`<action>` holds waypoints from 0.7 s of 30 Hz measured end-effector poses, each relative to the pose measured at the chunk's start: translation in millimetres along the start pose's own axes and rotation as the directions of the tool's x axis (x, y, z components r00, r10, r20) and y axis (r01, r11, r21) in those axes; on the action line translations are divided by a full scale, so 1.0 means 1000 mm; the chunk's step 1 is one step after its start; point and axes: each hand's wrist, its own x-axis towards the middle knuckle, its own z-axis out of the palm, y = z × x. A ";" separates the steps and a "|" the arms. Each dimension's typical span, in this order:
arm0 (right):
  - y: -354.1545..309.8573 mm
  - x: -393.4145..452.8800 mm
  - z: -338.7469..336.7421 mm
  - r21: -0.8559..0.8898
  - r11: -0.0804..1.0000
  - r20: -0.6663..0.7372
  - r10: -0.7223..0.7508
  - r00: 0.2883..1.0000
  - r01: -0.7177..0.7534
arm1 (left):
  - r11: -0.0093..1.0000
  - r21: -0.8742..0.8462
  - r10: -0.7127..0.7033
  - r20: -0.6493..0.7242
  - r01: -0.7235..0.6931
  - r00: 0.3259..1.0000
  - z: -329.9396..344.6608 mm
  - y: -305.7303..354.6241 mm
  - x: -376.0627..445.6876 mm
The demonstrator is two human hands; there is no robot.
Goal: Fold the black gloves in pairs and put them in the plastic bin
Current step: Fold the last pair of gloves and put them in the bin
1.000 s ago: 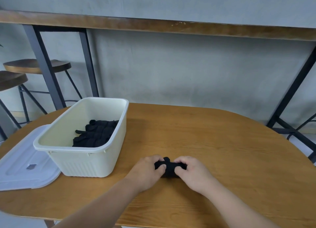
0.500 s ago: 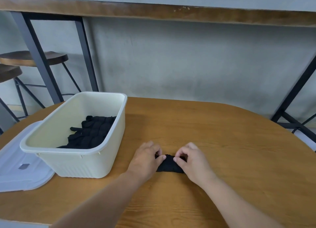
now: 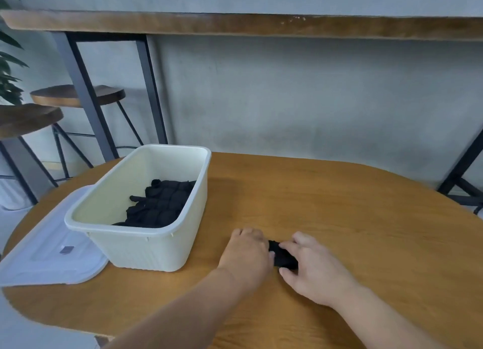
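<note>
On my feed both hands are clamped on a small folded bundle of black fabric gloves [image 3: 282, 255] lying on the oval wooden table [image 3: 366, 218]: left hand [image 3: 247, 252] and right hand [image 3: 312, 266] curl round its ends. More black gloves [image 3: 162, 205] sit inside the cream rectangular plastic bin [image 3: 141, 246] just left, white lid [image 3: 49, 254] beside it.

single head-worn view, forward and down over the table [image 3: 339, 197], close above, edges perhaps distorted

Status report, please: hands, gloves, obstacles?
Left hand and right hand grip glove bundle on table. Other gloves in bin. Path to bin open.
</note>
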 end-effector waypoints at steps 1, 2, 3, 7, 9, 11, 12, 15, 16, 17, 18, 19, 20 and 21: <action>-0.003 0.000 0.000 -0.044 0.999 -0.011 0.007 1.000 -0.008 | 1.000 0.021 -0.001 0.058 0.000 0.998 -0.003 0.002 -0.002; -0.008 0.002 -0.003 -0.103 0.995 -0.030 0.003 1.000 -0.006 | 0.999 0.042 -0.003 0.106 -0.001 0.994 -0.007 0.003 -0.004; -0.010 0.002 -0.005 -0.168 0.986 -0.034 0.004 0.999 -0.010 | 0.998 0.064 0.016 0.140 -0.025 0.990 -0.010 0.006 -0.003; -0.031 0.007 -0.033 -0.306 0.952 -0.046 -0.001 0.999 -0.013 | 0.976 0.167 0.119 0.115 -0.137 0.986 -0.044 -0.009 -0.008; -0.045 0.011 -0.061 -0.259 0.966 -0.088 -0.006 0.996 -0.017 | 0.980 0.131 0.155 -0.018 -0.151 0.988 -0.069 -0.026 -0.012; -0.069 0.021 -0.094 -0.176 0.984 -0.121 -0.035 0.992 0.013 | 0.989 0.064 0.143 -0.162 -0.135 0.976 -0.103 -0.052 -0.020; -0.084 0.028 -0.110 -0.139 0.990 -0.137 -0.051 0.989 0.032 | 0.994 0.001 0.108 -0.196 -0.110 0.975 -0.123 -0.069 -0.024; -0.138 0.059 -0.147 -0.047 0.994 -0.143 -0.109 0.984 0.103 | 0.979 -0.204 -0.019 -0.166 -0.015 0.986 -0.178 -0.125 -0.038; -0.155 0.073 -0.153 -0.016 0.991 -0.129 -0.131 0.983 0.130 | 0.969 -0.246 -0.046 -0.134 0.012 0.990 -0.190 -0.144 -0.043; -0.170 0.087 -0.155 0.017 0.989 -0.104 -0.147 0.984 0.149 | 0.957 -0.285 -0.073 -0.092 0.044 0.993 -0.196 -0.163 -0.047; -0.183 0.101 -0.154 0.048 0.985 -0.073 -0.160 0.984 0.164 | 0.945 -0.316 -0.102 -0.040 0.084 0.994 -0.199 -0.180 -0.050; -0.196 0.114 -0.151 0.067 0.982 -0.035 -0.173 0.984 0.175 | 0.935 -0.333 -0.128 0.013 0.125 0.992 -0.198 -0.197 -0.052; -0.207 0.125 -0.147 0.076 0.979 0.005 -0.189 0.982 0.188 | 0.931 -0.328 -0.147 0.061 0.159 0.987 -0.195 -0.211 -0.053; -0.216 0.134 -0.141 0.082 0.977 0.046 -0.199 0.979 0.195 | 0.934 -0.307 -0.160 0.102 0.184 0.982 -0.191 -0.221 -0.053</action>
